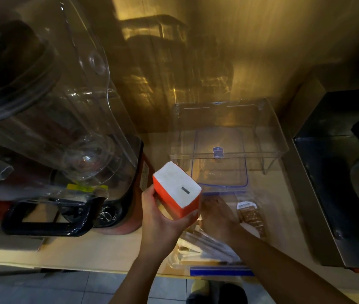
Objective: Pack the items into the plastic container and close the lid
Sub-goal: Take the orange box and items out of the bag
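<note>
My left hand [163, 218] grips an orange pack of white napkins [177, 189] and holds it above the counter, just left of the clear plastic container [187, 263]. The container lies at the counter's front edge with a blue clip at its near side and holds clear straws or wrappers [209, 244] and a brown snack packet [251, 216]. My right hand [218, 216] reaches inside the container, fingers spread, palm down over the items; whether it holds anything is hidden. A clear lid with a blue seal [220, 163] lies flat beyond the container.
A large blender with a clear housing [64, 119] and black-handled jug fills the left side. A clear acrylic stand [229, 128] sits over the lid at the back. A dark metal appliance [338, 172] stands at the right. Tiled floor shows below the counter edge.
</note>
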### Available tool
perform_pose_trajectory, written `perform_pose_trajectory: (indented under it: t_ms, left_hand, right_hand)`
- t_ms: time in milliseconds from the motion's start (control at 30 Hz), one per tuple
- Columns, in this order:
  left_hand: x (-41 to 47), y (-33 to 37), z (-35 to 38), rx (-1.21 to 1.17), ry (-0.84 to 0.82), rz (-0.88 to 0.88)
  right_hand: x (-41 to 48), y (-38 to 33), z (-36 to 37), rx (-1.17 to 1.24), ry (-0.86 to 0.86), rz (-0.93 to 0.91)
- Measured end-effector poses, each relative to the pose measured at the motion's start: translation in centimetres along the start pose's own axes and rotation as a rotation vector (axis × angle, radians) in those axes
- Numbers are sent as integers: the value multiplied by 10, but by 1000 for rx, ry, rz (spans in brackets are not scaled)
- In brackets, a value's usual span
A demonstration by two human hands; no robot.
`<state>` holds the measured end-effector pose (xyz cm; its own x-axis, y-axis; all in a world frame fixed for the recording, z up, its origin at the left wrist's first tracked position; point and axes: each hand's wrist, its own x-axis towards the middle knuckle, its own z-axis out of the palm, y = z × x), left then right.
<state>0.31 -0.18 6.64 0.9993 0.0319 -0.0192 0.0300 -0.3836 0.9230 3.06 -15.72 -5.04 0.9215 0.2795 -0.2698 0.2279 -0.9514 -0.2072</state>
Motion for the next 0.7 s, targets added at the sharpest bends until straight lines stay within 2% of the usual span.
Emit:
perform_pose_trajectory:
  t_ms: [200,367,467,567,700]
  left_hand:
    - [-1,-1,9,159,-65,107]
    - [4,-5,32,391,-180,219]
    - [6,-14,47,597,-260,305]
    - [7,-29,58,736,-368,348]
    - [7,-43,65,846,-428,281]
  right_hand:
    - [-27,33,-29,-98,-81,0]
    - [-52,63,-50,-166,-69,177]
    - [-59,65,-55,-206,-114,208]
    - [-61,62,-57,-96,-94,274]
    - [-63,61,-62,100,-12,311]
